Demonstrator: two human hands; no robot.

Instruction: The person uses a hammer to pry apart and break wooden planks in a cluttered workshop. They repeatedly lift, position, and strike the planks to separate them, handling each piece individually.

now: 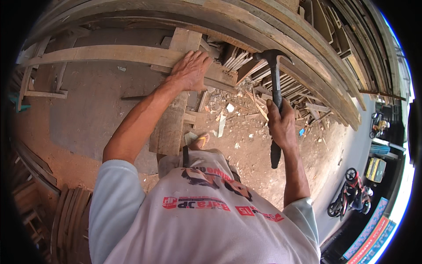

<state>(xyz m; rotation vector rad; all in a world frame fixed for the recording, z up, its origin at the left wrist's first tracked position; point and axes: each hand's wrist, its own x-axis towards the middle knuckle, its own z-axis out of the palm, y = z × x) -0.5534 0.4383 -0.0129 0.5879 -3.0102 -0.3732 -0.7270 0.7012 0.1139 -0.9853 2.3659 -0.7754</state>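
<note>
My right hand (283,124) is closed around the black handle of a claw hammer (276,77). The hammer is upright in view, its dark head at the far end and the handle's butt below my fist. My left hand (191,71) grips a long wooden plank (110,53) close to its right end, fingers over the far edge and thumb toward me. Beneath that plank runs a wider board (170,123), which stretches toward my body and crosses it under my left hand. Whether a nail is under the left fingers cannot be seen.
Long stacked timbers (281,33) curve across the far side. Wood scraps (222,123) litter the dirt floor around my sandalled foot (202,140). A wooden frame (44,93) stands at left, curved wood pieces (68,220) lower left. A motorcycle (349,196) is on the road at right.
</note>
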